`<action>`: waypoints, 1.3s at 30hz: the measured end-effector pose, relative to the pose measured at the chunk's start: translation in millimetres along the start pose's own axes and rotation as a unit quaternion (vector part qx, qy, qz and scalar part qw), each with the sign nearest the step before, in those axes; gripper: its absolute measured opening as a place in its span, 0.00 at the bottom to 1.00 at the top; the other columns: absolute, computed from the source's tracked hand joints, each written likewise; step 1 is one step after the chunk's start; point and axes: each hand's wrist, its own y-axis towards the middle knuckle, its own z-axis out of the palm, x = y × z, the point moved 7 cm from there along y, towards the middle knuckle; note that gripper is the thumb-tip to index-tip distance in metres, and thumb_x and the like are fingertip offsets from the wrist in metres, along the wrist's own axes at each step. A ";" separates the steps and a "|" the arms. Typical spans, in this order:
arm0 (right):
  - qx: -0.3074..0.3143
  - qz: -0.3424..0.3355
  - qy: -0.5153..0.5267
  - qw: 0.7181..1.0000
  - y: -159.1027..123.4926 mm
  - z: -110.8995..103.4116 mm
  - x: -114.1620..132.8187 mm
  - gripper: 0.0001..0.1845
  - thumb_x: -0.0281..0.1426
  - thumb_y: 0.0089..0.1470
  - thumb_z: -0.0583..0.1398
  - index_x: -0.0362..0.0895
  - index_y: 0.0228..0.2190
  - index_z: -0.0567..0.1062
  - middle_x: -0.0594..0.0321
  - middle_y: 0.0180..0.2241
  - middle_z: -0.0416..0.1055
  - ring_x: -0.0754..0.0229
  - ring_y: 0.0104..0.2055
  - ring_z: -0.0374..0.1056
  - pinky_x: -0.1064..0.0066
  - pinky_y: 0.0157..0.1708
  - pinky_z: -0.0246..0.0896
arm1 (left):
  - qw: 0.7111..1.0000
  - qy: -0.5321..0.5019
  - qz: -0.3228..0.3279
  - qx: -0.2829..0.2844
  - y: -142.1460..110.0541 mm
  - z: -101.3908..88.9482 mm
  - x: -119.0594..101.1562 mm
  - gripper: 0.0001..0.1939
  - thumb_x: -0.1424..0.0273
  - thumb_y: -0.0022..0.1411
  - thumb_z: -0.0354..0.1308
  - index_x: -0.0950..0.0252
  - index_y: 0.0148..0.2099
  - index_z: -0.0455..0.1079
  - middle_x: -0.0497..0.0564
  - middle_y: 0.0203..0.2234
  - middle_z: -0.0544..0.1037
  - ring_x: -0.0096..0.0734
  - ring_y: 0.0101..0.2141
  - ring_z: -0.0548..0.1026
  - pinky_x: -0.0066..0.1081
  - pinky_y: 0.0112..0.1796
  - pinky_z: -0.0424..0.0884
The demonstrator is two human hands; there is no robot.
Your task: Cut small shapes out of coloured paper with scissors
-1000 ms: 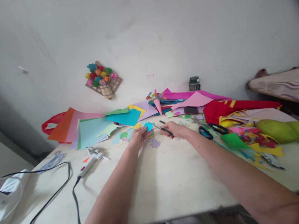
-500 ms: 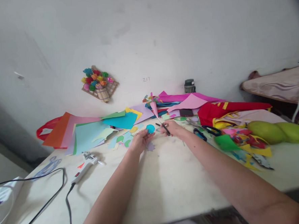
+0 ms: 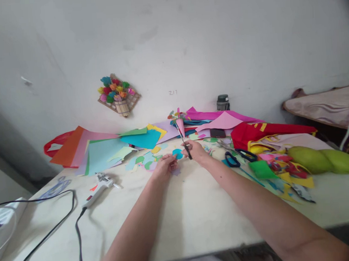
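Note:
My left hand (image 3: 165, 164) pinches the edge of a small blue paper disc (image 3: 178, 154) above the table. Beside it, my right hand (image 3: 195, 151) is closed around a slim black-handled tool (image 3: 188, 150) with a thin metal end pointing up and away; its exact kind does not show clearly. The disc lies just left of that tool; whether they touch, I cannot tell. Behind the metal end stands a pink paper cone (image 3: 180, 128) with a bunch of small paper flowers (image 3: 176, 116) above it. Cut paper scraps (image 3: 146, 159) are scattered to the left of my left hand.
A glue gun (image 3: 99, 190) lies at left, its black cord trailing to a white power strip (image 3: 8, 215). Coloured sheets (image 3: 101, 152) spread along the back. At right are scissors (image 3: 233, 159), a green paper piece (image 3: 262, 170), red fabric (image 3: 245, 134) and green rounded objects (image 3: 310, 159).
The tool in my right hand has moved left and turned more upright, coming closer to the blue disc. The disc has shifted slightly right and down with my left hand.

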 end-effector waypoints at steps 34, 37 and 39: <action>0.203 0.049 -0.105 0.972 -22.0 40.5 -18.2 0.19 0.46 0.49 0.58 0.42 0.26 0.64 0.67 0.20 0.66 0.69 0.17 0.63 0.80 0.10 0.45 | 0.982 -0.148 0.059 -0.105 -1.2 -23.7 -9.7 0.07 0.76 0.47 0.63 0.68 0.28 0.66 0.53 0.26 0.78 0.32 0.28 0.77 0.30 0.34 0.72; 0.202 0.050 -0.109 0.972 -22.8 41.3 -17.1 0.17 0.44 0.49 0.59 0.42 0.26 0.64 0.69 0.19 0.65 0.69 0.17 0.62 0.80 0.10 0.45 | 0.981 -0.150 0.060 -0.108 0.1 -24.6 -7.8 0.09 0.75 0.46 0.64 0.67 0.28 0.65 0.52 0.25 0.77 0.31 0.28 0.77 0.30 0.34 0.71; 0.204 0.052 -0.112 0.971 -22.9 41.5 -17.8 0.17 0.43 0.49 0.59 0.42 0.27 0.64 0.69 0.19 0.65 0.70 0.16 0.62 0.80 0.09 0.45 | 0.980 -0.152 0.066 -0.111 0.9 -25.2 -7.5 0.09 0.75 0.45 0.65 0.67 0.27 0.66 0.50 0.24 0.77 0.30 0.27 0.77 0.30 0.36 0.71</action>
